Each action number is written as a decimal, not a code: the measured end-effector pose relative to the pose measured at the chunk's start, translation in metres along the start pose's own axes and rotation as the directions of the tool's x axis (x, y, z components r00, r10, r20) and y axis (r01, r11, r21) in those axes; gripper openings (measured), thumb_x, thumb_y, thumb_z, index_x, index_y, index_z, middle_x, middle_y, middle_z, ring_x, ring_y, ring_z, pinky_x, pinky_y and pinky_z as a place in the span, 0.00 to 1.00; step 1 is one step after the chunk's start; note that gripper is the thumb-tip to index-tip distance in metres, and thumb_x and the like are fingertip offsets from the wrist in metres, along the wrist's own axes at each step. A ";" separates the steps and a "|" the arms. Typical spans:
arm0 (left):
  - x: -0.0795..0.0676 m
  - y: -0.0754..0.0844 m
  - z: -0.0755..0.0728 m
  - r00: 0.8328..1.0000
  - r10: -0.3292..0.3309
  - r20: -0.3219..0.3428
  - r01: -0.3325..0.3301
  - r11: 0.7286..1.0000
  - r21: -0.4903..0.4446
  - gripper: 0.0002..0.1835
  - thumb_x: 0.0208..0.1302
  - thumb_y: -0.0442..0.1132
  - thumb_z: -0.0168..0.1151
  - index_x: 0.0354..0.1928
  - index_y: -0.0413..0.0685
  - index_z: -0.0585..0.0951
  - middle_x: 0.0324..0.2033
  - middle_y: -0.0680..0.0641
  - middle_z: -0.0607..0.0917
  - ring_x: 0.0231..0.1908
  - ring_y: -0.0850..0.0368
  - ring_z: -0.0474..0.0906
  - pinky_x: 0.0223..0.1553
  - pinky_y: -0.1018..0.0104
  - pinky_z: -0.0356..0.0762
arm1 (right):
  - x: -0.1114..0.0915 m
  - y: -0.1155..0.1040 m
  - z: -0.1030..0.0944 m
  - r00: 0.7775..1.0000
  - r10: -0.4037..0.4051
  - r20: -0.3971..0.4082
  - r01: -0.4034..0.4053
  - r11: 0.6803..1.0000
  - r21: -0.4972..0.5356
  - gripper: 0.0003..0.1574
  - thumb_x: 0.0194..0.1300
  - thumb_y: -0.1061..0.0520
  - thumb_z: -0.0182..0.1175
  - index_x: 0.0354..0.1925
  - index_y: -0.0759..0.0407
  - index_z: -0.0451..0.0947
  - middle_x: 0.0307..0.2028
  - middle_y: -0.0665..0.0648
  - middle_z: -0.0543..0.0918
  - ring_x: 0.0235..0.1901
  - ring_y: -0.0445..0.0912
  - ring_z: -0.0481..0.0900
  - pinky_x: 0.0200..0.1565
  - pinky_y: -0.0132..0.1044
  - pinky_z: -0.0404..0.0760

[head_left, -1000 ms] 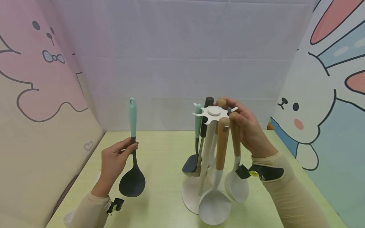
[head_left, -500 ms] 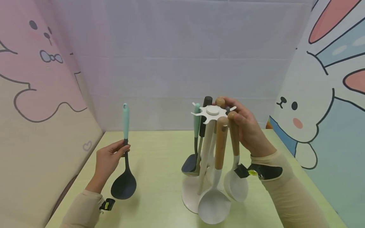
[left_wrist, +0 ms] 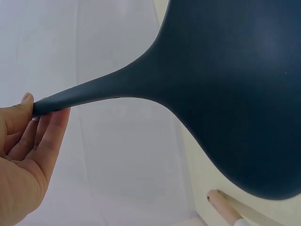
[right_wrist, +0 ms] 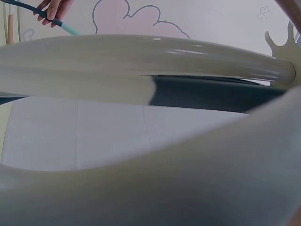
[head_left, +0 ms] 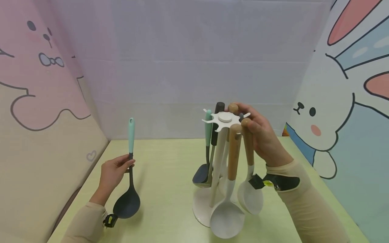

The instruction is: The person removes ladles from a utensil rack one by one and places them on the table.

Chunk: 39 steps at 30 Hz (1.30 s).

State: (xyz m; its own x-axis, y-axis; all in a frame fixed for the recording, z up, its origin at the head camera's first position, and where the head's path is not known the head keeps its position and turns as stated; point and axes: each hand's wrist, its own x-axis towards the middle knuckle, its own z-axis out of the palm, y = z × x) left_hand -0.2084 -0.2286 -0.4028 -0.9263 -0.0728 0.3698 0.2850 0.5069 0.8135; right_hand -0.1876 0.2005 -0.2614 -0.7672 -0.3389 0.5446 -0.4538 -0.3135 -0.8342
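My left hand (head_left: 113,173) pinches a ladle (head_left: 127,202) at its dark neck, just below the mint-green handle. The ladle stands nearly upright, bowl down, close over the table; its dark bowl fills much of the left wrist view. To the right, my right hand (head_left: 265,136) grips the white top of a utensil rack (head_left: 225,118) at its right side, thumb and fingers by the tops of the wooden handles. White ladles (head_left: 227,219) with wooden handles hang there. On its left side hang a mint-handled dark utensil (head_left: 201,173) and a black-handled one (head_left: 218,135).
The rack's round white base (head_left: 200,211) stands on the pale green table (head_left: 164,182). A wooden-handled utensil (left_wrist: 223,206) lies on the table in the left wrist view. Cartoon-printed cloth walls (head_left: 316,128) close in the table at the sides, with a plain one behind.
My left hand has moved left and slightly down, carrying the ladle with it. My right hand keeps its place at the top of the rack.
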 end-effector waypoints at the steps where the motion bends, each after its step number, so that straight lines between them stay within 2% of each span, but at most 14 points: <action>1: 0.000 -0.002 0.000 1.000 -0.008 0.006 0.008 1.000 0.007 0.15 0.65 0.25 0.63 0.52 0.24 0.80 0.38 0.29 0.86 0.29 0.80 0.79 0.31 0.78 0.82 | 0.000 0.000 0.000 1.000 0.000 0.001 0.000 1.000 0.001 0.41 0.63 0.37 0.67 0.66 0.55 0.71 0.59 0.59 0.69 0.57 0.48 0.70 0.58 0.36 0.74; 12: -0.002 -0.018 -0.001 0.993 -0.073 0.089 0.067 0.995 0.068 0.16 0.66 0.27 0.63 0.52 0.22 0.80 0.37 0.32 0.86 0.28 0.73 0.82 0.31 0.71 0.85 | 0.000 0.000 0.000 1.000 0.016 -0.009 -0.016 1.000 0.001 0.41 0.62 0.37 0.68 0.65 0.55 0.71 0.59 0.58 0.69 0.58 0.48 0.70 0.59 0.36 0.73; 21: -0.006 -0.030 -0.002 0.980 -0.099 0.171 0.081 0.991 0.106 0.15 0.66 0.26 0.63 0.52 0.21 0.79 0.38 0.30 0.86 0.33 0.51 0.88 0.31 0.68 0.86 | 0.001 -0.001 0.001 1.000 0.022 -0.018 -0.023 1.000 -0.011 0.40 0.62 0.36 0.68 0.65 0.54 0.71 0.58 0.57 0.69 0.57 0.48 0.69 0.59 0.36 0.72; 28: -0.007 -0.038 -0.004 0.970 -0.121 0.210 0.095 0.987 0.128 0.15 0.66 0.26 0.62 0.51 0.20 0.79 0.36 0.32 0.87 0.31 0.51 0.88 0.30 0.67 0.86 | 0.000 0.000 0.001 1.000 0.004 0.007 -0.004 1.000 0.004 0.41 0.62 0.37 0.68 0.65 0.55 0.71 0.58 0.58 0.69 0.57 0.48 0.70 0.59 0.36 0.73; 31: -0.008 -0.041 -0.005 0.962 -0.146 0.232 0.118 0.984 0.130 0.16 0.67 0.27 0.62 0.52 0.20 0.78 0.40 0.28 0.85 0.32 0.47 0.88 0.30 0.66 0.86 | 0.000 -0.001 0.001 1.000 0.004 0.010 -0.004 1.000 0.007 0.41 0.63 0.37 0.67 0.65 0.55 0.71 0.59 0.58 0.70 0.58 0.48 0.69 0.59 0.37 0.73; 33: -0.008 -0.043 -0.006 0.954 -0.160 0.255 0.132 0.983 0.125 0.17 0.68 0.28 0.61 0.53 0.19 0.77 0.50 0.22 0.79 0.34 0.44 0.87 0.31 0.65 0.86 | 0.000 0.000 0.001 1.000 0.006 0.010 -0.006 1.000 0.004 0.40 0.63 0.37 0.67 0.65 0.55 0.71 0.59 0.58 0.70 0.59 0.49 0.69 0.60 0.37 0.72; 35: -0.009 -0.045 -0.007 0.944 -0.174 0.282 0.144 0.982 0.124 0.17 0.68 0.28 0.61 0.54 0.18 0.76 0.61 0.17 0.67 0.37 0.42 0.87 0.32 0.65 0.86 | 0.000 0.000 0.001 1.000 0.008 0.008 -0.008 1.000 0.000 0.40 0.63 0.38 0.67 0.65 0.55 0.71 0.60 0.59 0.70 0.59 0.49 0.69 0.60 0.37 0.72; 37: -0.009 -0.046 -0.007 0.935 -0.181 0.306 0.149 0.981 0.126 0.18 0.68 0.28 0.61 0.53 0.18 0.76 0.66 0.15 0.53 0.39 0.41 0.86 0.32 0.65 0.86 | 0.000 0.000 0.001 1.000 0.007 0.010 -0.007 1.000 0.003 0.40 0.63 0.38 0.67 0.66 0.56 0.70 0.60 0.59 0.70 0.59 0.49 0.68 0.60 0.37 0.72; 39: -0.010 -0.048 -0.008 0.929 -0.186 0.321 0.149 0.979 0.136 0.17 0.68 0.28 0.61 0.52 0.18 0.77 0.68 0.15 0.46 0.39 0.42 0.86 0.32 0.65 0.86 | 0.000 0.000 0.000 1.000 0.005 0.013 -0.005 1.000 0.010 0.40 0.63 0.38 0.67 0.66 0.56 0.70 0.61 0.59 0.71 0.60 0.49 0.68 0.60 0.37 0.72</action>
State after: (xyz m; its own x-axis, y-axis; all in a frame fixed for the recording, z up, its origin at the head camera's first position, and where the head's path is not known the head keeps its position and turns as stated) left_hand -0.2105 -0.2592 -0.4419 -0.9923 0.1144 0.0482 0.1079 0.6028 0.7906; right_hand -0.1875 0.2003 -0.2614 -0.7634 -0.3520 0.5416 -0.4451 -0.3209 -0.8360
